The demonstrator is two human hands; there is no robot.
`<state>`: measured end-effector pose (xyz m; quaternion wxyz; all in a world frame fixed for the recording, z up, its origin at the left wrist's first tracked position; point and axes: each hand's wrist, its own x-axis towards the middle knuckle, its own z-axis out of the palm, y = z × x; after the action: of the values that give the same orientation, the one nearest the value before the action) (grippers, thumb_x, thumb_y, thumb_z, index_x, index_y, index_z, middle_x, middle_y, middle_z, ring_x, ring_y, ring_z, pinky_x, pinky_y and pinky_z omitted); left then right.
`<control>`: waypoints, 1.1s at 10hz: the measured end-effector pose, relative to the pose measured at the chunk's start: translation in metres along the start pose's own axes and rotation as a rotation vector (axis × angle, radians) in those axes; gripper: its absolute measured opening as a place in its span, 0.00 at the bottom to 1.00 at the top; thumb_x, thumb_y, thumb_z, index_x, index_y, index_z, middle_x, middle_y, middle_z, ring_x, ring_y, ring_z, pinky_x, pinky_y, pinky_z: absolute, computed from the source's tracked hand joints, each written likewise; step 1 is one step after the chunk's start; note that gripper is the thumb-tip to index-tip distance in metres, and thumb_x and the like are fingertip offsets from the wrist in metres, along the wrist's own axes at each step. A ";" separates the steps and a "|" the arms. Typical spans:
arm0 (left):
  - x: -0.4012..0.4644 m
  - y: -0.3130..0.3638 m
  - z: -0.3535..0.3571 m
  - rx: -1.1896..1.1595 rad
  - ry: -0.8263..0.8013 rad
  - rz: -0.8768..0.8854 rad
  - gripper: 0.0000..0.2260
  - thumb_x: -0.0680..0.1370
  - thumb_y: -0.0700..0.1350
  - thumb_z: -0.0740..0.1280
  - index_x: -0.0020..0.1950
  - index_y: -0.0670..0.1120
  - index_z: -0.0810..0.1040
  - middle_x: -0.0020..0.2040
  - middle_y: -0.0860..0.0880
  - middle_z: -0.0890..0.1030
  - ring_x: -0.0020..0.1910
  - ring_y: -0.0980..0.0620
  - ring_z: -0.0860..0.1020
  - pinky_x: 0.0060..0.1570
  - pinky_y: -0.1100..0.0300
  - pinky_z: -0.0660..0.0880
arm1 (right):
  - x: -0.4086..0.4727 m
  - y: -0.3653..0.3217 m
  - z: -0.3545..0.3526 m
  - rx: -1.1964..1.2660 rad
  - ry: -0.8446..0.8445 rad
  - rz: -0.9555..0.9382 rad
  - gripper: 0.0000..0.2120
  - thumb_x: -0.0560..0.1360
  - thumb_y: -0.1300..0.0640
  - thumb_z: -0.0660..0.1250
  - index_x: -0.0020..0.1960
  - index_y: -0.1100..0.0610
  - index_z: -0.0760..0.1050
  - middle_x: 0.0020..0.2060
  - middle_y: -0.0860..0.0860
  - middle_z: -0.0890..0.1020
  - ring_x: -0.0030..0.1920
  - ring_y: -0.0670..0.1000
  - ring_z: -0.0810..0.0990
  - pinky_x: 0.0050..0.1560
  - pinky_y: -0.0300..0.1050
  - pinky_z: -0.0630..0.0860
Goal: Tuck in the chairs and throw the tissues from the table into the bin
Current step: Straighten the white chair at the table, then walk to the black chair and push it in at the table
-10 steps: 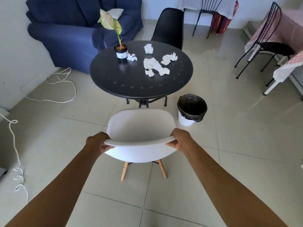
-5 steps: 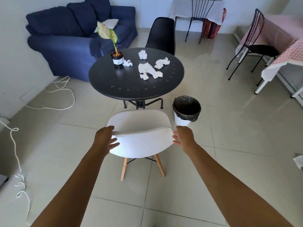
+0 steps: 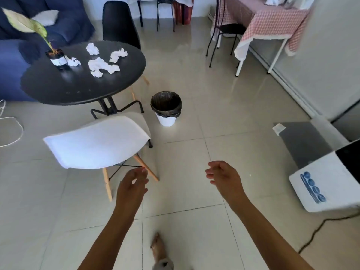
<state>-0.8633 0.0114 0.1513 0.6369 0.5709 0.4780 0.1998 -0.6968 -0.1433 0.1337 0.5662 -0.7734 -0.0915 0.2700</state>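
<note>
Bare forearms at the bottom edge, a bare foot on the pale tiles between them. Left hand loose, fingers apart, gripping nothing, just off the wooden legs of the white chair. Right hand likewise spread and unladen, well clear of the chair. Chair seat partly under the round black table, backrest toward the camera. Just right of the table base, a white bin with a black liner, upright on the floor. On the tabletop, several crumpled tissues, beside a potted plant. Beyond the table, a black chair, close against the far rim. Left of it, a blue sofa.
</note>
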 end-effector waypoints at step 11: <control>0.317 -0.010 0.367 0.984 -0.352 -0.343 0.13 0.79 0.44 0.59 0.34 0.43 0.71 0.59 0.34 0.79 0.59 0.37 0.78 0.52 0.54 0.74 | 0.382 0.105 -0.238 -0.242 0.230 0.513 0.08 0.75 0.64 0.59 0.48 0.58 0.77 0.44 0.54 0.78 0.46 0.53 0.74 0.48 0.44 0.73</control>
<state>-0.4123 0.0659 -0.0182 0.3885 0.7402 0.4873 -0.2524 -0.2703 -0.2052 -0.0330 0.3899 -0.8586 0.1398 0.3019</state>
